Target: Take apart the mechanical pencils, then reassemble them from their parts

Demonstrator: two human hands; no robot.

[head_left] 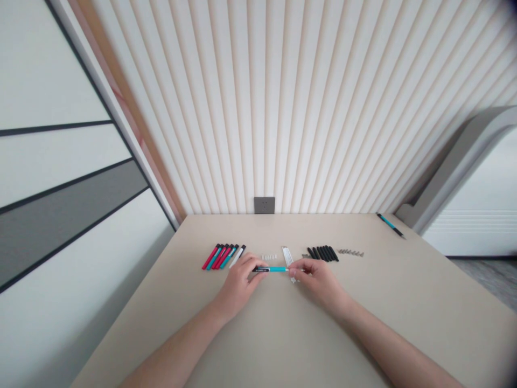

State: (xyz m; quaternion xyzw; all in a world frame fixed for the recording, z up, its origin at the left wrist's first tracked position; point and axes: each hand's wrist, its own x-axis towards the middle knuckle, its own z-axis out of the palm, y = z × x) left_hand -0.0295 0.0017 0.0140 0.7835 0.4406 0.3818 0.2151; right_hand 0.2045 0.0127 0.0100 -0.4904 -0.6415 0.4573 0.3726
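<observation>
A blue pen barrel [277,269] is being held crosswise between the two hands, over the middle of the table [258,334]. Its black end is being pinched between thumb and fingers by the left hand [240,279], and a thin pale piece [287,270] at its other end is being pinched by the right hand [317,280]; each grip is being closed on an opposite end, presumably so that both parts are being aligned. Just beyond, white rods [287,254] and small clear pieces [269,257] are being partly covered by the hands and barrel. Coloured barrels [220,257] are being grouped at left, black sleeves [323,253] and metal tips [351,252] at right, likely for easy reach by kind. A pen [390,226] is being set apart near the far right corner. The pale piece's full shape is being hidden by fingertips, and fine detail is being lost to smallness.
</observation>
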